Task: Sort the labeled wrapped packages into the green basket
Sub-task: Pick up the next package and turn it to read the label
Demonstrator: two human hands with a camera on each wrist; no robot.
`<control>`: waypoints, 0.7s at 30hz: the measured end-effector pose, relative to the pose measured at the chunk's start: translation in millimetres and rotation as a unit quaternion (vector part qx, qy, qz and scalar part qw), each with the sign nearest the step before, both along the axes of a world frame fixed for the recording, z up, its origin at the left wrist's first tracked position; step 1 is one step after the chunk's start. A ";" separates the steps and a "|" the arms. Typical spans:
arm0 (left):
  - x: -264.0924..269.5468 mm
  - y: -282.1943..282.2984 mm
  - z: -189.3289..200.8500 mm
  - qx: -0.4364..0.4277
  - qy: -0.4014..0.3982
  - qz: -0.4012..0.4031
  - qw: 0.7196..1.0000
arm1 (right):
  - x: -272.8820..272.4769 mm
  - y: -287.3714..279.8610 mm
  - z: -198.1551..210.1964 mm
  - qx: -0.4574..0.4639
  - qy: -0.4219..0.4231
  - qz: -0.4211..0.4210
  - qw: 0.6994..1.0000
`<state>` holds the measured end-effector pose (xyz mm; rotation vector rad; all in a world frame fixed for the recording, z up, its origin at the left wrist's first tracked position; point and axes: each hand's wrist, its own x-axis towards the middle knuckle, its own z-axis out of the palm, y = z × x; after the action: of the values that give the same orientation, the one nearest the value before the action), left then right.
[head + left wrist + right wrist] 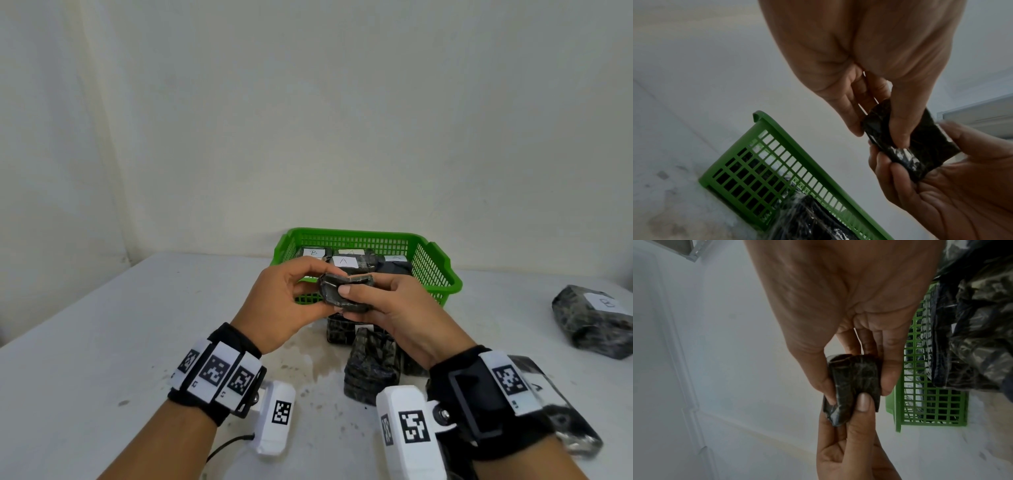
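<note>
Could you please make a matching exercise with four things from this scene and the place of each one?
Things:
1. small dark package
2. package labeled A
3. package labeled B
4. green basket

Places:
a. on the table, far right
b. inside the basket
c. at the back of the table, by the wall
d. between the left hand and right hand

Pairs: 1-d, 2-b, 3-a, 4-c
</note>
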<state>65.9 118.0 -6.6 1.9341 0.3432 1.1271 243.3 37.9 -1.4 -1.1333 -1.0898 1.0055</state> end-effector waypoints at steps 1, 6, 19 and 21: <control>-0.2 -0.3 0.1 0.000 0.000 -0.001 1.000 | -0.2 0.0 -0.1 0.001 -0.002 0.001 1.000; -0.3 1.3 1.6 -0.001 -0.005 0.001 1.000 | -0.5 -0.6 0.6 0.017 0.001 -0.002 1.000; -3.1 5.0 2.9 0.002 -0.027 0.006 1.000 | 7.0 -6.8 11.0 0.010 -0.006 0.009 1.000; -2.9 4.6 3.6 0.003 -0.027 0.005 1.000 | 7.9 -8.3 12.5 0.009 -0.006 0.009 1.000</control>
<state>63.1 122.6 -3.0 1.9051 0.3209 1.1861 251.2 29.6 11.1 -1.1182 -1.1178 1.0026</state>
